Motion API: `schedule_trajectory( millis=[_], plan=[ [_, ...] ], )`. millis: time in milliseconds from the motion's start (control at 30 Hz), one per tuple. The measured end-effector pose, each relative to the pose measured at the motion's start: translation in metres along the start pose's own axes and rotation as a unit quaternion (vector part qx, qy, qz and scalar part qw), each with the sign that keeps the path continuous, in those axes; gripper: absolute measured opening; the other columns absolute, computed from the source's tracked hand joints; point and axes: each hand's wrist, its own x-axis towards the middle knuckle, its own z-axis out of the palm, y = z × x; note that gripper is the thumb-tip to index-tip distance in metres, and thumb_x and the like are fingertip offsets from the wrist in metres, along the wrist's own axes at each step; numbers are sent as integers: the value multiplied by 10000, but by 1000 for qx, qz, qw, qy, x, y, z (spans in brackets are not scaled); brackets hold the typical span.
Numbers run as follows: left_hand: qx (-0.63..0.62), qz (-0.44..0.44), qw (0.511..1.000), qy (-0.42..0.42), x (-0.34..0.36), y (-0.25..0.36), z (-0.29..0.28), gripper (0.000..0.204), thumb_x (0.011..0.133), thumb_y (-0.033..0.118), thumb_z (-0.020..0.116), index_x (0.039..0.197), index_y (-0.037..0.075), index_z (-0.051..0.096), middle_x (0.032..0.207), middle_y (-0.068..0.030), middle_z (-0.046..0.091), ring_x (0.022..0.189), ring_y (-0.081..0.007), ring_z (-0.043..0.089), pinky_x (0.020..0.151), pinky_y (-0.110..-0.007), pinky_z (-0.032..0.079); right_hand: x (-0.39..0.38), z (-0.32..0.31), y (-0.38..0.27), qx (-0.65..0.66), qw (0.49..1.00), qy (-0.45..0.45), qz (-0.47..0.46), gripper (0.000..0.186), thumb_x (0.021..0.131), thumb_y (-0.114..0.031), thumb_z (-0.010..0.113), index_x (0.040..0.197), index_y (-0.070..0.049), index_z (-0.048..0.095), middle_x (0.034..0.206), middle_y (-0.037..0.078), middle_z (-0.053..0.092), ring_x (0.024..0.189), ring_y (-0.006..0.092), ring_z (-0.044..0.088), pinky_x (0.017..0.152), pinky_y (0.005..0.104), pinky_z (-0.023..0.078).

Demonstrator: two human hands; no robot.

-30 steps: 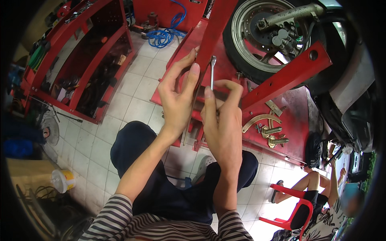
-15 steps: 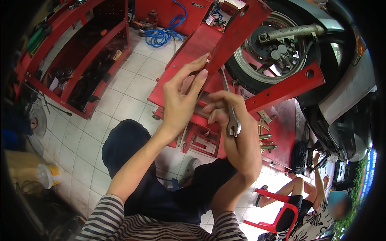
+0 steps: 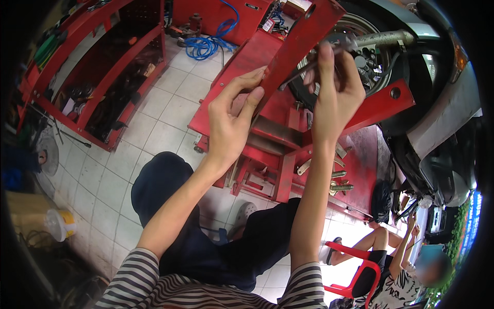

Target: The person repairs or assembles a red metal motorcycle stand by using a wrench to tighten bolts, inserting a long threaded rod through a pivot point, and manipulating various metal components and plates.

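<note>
My left hand (image 3: 230, 116) is at the near side of an upright, slanting red metal bar (image 3: 303, 44), fingers bent and tips against it; whatever small piece they hold is hidden. My right hand (image 3: 339, 92) is raised on the bar's other side, closed round a wrench (image 3: 301, 71). One end of this wrench points down toward the bar, near my left fingertips; its upper end shows blurred above my thumb. A second red bar (image 3: 383, 105) with a round hole slants up to the right, behind my right wrist.
Beyond the bars stands a motorcycle wheel (image 3: 355, 26). Brass-coloured fittings (image 3: 339, 188) lie on the red platform (image 3: 360, 165). A red shelf cart (image 3: 82, 121) is at left, a coiled blue hose (image 3: 203, 47) on the tiles. Another person (image 3: 396, 257) sits at lower right by a red chair (image 3: 360, 291).
My right hand has risen from below the bars to their upper part, turning the wrench with it. My left hand has barely moved.
</note>
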Motion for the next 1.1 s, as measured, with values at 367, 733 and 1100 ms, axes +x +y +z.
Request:
schedule_trajectory(
  millis=[367, 733, 1100],
  plan=[
    [8, 4, 1000, 4, -1, -3, -1, 274, 991, 130, 589, 1206, -37, 624, 1289, -144, 628, 1157, -169, 596, 966, -292, 477, 31, 3, 59, -119, 990, -16, 75, 263, 945, -216, 647, 1096, -7, 595, 706, 54, 659, 537, 104, 594, 504, 250, 424],
    [16, 1, 1000, 15, -3, -4, 3, 269, 988, 133, 591, 1189, -42, 623, 1284, -157, 630, 1190, -191, 587, 996, -314, 460, -26, -16, 82, -232, 964, -133, 9, 249, 887, 6, 585, 1134, -8, 617, 898, 142, 668, 784, 226, 658, 726, 365, 494],
    [38, 10, 999, 24, -4, -4, 6, 233, 993, 140, 591, 1141, -39, 615, 1199, -122, 623, 1122, -160, 560, 1000, -297, 416, -63, -20, 88, -296, 946, -122, -44, 169, 853, -36, 650, 1015, -1, 681, 1019, 118, 548, 861, 292, 604, 730, 426, 483]
  ],
)
